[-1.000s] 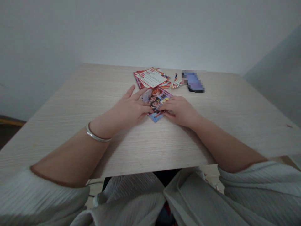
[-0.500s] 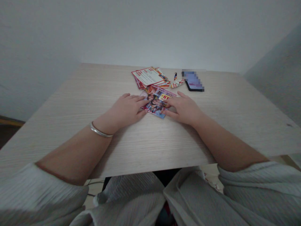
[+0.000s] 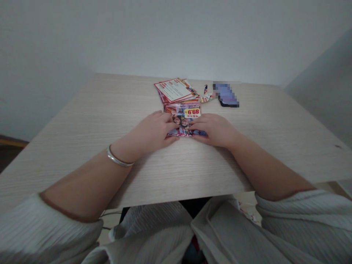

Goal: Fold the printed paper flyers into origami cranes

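A colorful printed flyer lies in front of me, showing people's pictures and a yellow-and-red price patch that reads upside down. My left hand is closed on its left side, fingers bent over the top and thumb at the near corner. On the opposite side my right hand is closed on the flyer's right edge, its fingers covering part of the print. The flyer's far edge reaches up to a stack of printed cards, the uppermost white with a red border.
A crumpled printed strip lies right of the stack. Beside it is a phone, partly pixelated. All rest on a pale wood-grain table that meets a plain wall at the back.
The flyer has turned so that its edges run nearly square to me, and more of the price patch shows. Both hands have shifted slightly nearer with it.
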Demonstrator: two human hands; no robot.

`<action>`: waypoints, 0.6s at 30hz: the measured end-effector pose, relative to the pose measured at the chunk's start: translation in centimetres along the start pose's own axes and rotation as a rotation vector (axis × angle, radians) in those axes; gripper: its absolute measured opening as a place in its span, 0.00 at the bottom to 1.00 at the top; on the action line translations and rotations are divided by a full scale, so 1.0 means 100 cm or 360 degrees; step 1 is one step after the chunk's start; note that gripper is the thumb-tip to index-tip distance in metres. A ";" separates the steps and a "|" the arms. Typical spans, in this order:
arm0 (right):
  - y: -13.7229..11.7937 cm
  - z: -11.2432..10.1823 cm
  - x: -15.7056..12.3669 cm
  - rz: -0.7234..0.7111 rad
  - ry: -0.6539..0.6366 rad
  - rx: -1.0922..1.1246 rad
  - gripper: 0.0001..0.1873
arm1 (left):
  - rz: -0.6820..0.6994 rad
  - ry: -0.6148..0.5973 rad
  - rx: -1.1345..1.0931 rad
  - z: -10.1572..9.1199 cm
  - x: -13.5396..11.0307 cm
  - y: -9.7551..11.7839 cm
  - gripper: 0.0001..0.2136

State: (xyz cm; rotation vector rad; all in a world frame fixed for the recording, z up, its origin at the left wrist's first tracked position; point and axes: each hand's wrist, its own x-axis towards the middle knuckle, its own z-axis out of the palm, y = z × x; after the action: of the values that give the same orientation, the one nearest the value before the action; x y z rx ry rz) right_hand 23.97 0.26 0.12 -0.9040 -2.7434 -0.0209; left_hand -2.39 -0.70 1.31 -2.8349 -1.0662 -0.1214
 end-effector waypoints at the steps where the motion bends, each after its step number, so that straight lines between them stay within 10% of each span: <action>1: 0.000 -0.002 0.000 0.0012 -0.0030 -0.0013 0.17 | -0.0010 0.0013 -0.0052 0.001 0.000 -0.001 0.20; 7: -0.002 -0.009 -0.003 -0.0027 -0.0069 -0.0084 0.15 | -0.0017 0.0115 -0.0331 0.009 0.001 -0.009 0.17; 13: 0.007 -0.006 -0.009 -0.0079 -0.0010 0.0113 0.34 | -0.0258 0.0123 -0.0452 0.007 0.003 -0.012 0.18; 18: 0.013 -0.002 -0.011 -0.0049 0.0090 0.0132 0.22 | -0.0457 0.0139 -0.0642 0.003 0.000 -0.011 0.17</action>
State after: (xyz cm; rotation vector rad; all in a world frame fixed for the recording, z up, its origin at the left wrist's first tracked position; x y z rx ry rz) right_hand 25.61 0.70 -0.05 -0.8267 -2.6843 0.0605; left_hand -3.11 0.11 1.12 -2.9501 -1.5798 -0.5363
